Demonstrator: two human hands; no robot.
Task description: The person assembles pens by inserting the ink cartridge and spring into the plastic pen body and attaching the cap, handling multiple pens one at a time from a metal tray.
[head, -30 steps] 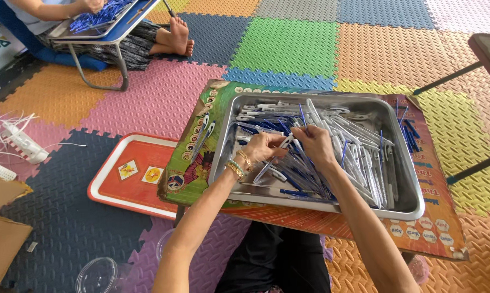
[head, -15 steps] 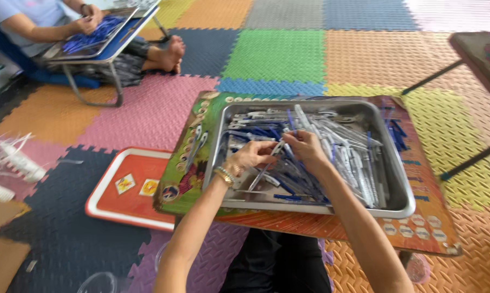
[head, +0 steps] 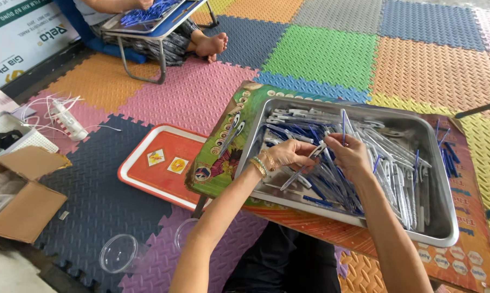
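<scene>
A slim pen barrel, clear plastic with a pale cap, is pinched in the left hand above the shiny metal tray. A thin blue refill is gripped upright by the right hand.

I see a metal tray resting on a low lap table, with pen parts heaped inside. Left of the table a plastic tray lies on the floor mats; a cardboard box sits at near left, another person's folding table at far left.
</scene>
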